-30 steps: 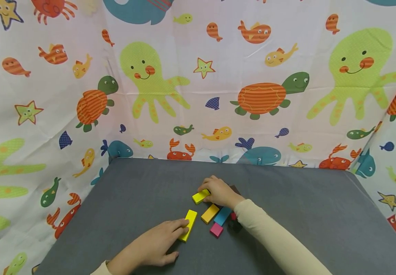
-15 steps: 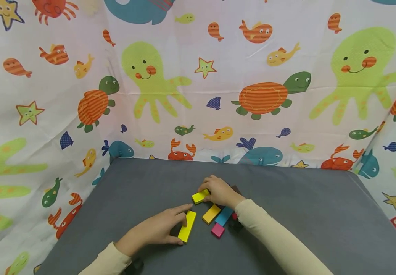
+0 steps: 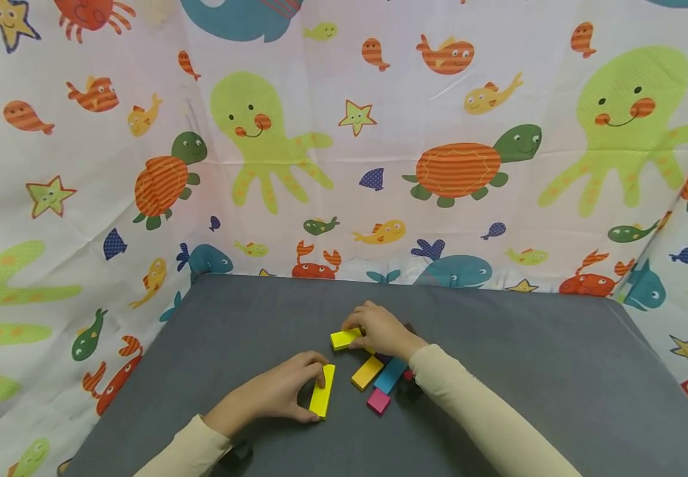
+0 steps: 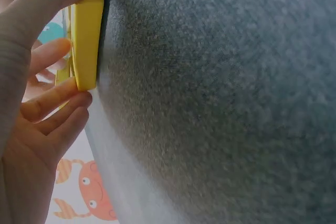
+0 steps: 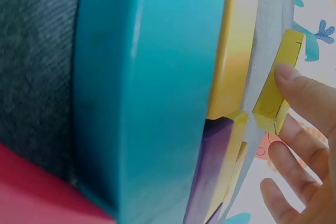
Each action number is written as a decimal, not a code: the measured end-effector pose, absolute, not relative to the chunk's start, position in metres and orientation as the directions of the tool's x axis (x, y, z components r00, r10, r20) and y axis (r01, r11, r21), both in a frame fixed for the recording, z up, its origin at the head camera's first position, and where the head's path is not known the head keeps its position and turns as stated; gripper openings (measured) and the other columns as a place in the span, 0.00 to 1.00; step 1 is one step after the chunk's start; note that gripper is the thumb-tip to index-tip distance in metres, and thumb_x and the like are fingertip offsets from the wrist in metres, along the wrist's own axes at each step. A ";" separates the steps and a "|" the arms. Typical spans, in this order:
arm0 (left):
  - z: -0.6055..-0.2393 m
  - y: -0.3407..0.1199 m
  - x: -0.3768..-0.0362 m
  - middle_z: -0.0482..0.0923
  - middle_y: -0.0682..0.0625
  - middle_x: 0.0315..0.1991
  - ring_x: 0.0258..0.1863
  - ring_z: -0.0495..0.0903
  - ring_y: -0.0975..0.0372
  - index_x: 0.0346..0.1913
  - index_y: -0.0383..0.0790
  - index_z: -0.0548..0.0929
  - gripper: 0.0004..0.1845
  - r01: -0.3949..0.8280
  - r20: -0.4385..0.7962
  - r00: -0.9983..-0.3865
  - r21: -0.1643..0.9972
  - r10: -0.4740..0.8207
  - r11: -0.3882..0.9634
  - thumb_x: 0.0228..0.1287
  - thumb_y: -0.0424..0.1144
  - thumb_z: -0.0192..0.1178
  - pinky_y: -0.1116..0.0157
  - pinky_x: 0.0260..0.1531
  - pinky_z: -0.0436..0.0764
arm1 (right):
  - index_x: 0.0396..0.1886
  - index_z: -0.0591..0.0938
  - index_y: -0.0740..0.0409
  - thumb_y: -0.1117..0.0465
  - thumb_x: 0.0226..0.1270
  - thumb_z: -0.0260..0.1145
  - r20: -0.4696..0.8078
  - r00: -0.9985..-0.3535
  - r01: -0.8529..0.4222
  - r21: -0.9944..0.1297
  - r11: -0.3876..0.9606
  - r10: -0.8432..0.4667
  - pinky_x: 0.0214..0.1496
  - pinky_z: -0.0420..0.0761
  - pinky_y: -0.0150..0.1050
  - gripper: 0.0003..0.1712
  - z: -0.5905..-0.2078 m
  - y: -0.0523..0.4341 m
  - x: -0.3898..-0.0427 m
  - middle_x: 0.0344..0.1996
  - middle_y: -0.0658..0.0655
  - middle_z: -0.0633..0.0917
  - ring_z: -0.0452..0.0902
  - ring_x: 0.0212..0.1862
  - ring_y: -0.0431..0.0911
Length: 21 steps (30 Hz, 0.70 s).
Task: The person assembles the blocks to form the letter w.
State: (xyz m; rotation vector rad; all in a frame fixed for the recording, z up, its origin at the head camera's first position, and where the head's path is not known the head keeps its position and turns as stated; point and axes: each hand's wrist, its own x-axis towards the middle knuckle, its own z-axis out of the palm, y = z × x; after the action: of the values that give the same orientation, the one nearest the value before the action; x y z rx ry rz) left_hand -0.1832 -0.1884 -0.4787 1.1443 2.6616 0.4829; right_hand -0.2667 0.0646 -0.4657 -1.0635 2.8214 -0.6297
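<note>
A printed curtain [image 3: 344,146] with octopuses, turtles and fish hangs behind and around a grey table [image 3: 529,344], which fills the lower part of the head view. Two arms in cream sleeves reach onto the table from the near edge.

The left hand [image 3: 278,394] lies on the table with its fingers curled round a long yellow block [image 3: 323,391]. The thumb presses the near end and the fingertips [image 4: 63,90] hold the far side, so the hand is clamped on this block. In the left wrist view the block [image 4: 88,30] stands on its narrow edge on the grey surface.

The right hand [image 3: 382,331] is farther back, near the middle of the table. Its fingers bend over a shorter yellow block [image 3: 344,339] and pinch it at one end; in the right wrist view a fingertip [image 5: 302,90] rests on this block [image 5: 278,90].

Between the two hands lie small blocks close together: an orange-yellow block [image 3: 367,372], just beside it a blue block [image 3: 389,375], and a pink block [image 3: 378,401] in front of them. A dark block [image 3: 409,391] lies partly under the right sleeve.
</note>
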 end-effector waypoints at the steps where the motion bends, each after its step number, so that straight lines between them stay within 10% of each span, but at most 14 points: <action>1: -0.479 -0.190 -0.182 0.69 0.54 0.64 0.59 0.72 0.62 0.44 0.56 0.75 0.23 0.657 -0.056 -0.689 0.374 0.723 0.655 0.52 0.60 0.72 0.61 0.57 0.80 | 0.50 0.87 0.47 0.53 0.60 0.74 0.080 -0.760 -0.616 -0.404 0.676 -0.645 0.53 0.79 0.40 0.18 -0.465 0.064 -0.266 0.47 0.48 0.86 0.72 0.47 0.43; 21: -0.488 -0.217 -0.161 0.72 0.55 0.58 0.53 0.71 0.63 0.51 0.58 0.77 0.31 0.507 0.000 -0.842 0.343 0.539 0.791 0.47 0.67 0.71 0.61 0.50 0.81 | 0.64 0.80 0.44 0.53 0.64 0.68 0.011 -0.742 -0.598 -0.462 0.655 -0.670 0.40 0.79 0.37 0.26 -0.466 0.050 -0.261 0.43 0.52 0.81 0.75 0.40 0.46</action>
State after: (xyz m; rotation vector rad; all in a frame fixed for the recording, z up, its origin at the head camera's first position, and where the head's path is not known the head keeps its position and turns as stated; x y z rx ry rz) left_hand -0.1614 -0.2173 -0.4880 0.8432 2.8802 0.5091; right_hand -0.2606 0.0499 -0.4655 -1.0463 2.7096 -0.6699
